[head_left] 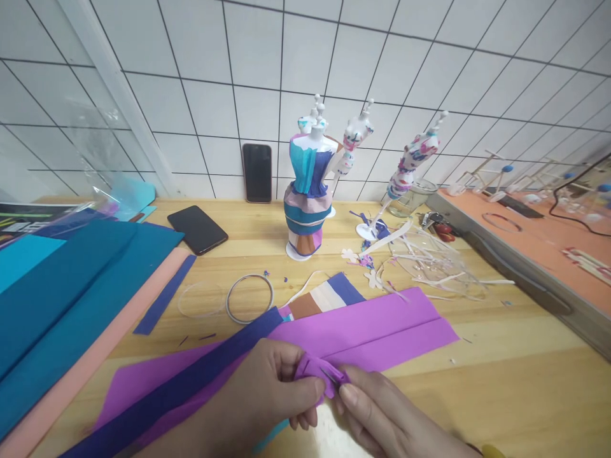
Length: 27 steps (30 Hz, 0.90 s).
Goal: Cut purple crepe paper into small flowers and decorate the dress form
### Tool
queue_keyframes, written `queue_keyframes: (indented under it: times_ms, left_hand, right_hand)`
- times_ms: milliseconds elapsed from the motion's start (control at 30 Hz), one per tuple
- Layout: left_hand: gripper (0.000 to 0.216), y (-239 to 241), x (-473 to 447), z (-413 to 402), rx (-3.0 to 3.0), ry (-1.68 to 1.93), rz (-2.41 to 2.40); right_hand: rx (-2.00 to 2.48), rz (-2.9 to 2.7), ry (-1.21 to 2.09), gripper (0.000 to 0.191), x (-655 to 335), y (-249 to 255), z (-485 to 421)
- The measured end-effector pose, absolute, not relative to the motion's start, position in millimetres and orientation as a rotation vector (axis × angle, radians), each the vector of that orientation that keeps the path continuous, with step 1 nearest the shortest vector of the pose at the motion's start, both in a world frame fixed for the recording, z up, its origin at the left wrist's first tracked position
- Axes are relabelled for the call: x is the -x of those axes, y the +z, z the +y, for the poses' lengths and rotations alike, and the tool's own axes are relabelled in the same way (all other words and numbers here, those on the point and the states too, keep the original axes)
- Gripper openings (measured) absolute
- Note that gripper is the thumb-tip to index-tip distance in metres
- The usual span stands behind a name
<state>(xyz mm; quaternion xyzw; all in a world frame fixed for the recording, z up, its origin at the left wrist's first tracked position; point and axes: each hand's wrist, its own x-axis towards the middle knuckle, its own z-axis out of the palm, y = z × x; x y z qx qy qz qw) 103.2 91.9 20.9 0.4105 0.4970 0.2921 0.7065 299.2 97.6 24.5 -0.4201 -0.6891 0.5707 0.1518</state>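
My left hand (274, 385) is closed, thumb over fingers, pinching a small folded piece of purple crepe paper (312, 369). From the other side, my right hand (375, 401) pinches the edge of the same piece. A thin dark line crosses the paper by my right fingertips; whether it is a fold, a slit or a tool tip I cannot tell. Beneath and beyond my hands lies a long purple crepe paper sheet (367, 324). A dark blue strip (205, 359) lies across its left part, partly behind my left forearm.
A mini mannequin (310, 191) wrapped in coloured paper stands at the back, other mannequins (414, 159) nearby. Two phones (258, 173), one upright, are left of it. Teal sheets (95, 267) fill the left side. A ring (249, 299) and paper scraps (429, 257) lie on the table.
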Motion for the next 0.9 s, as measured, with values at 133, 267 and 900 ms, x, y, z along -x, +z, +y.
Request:
queue_keyframes:
  times_ms: [133, 267, 900]
  left_hand:
    - [0.011, 18, -103, 93, -0.891, 0.632, 1.080]
    - [0.012, 19, -102, 95, -0.907, 0.595, 1.103]
    - [0.014, 30, -93, 99, -1.033, 0.544, 1.113]
  right_hand:
    - [1.229, -1.946, 1.628, 0.050, -296, 21, 94]
    - [1.222, -1.896, 1.658, 0.050, -296, 17, 92]
    - [1.252, -1.856, 1.683, 0.044, -299, 12, 90]
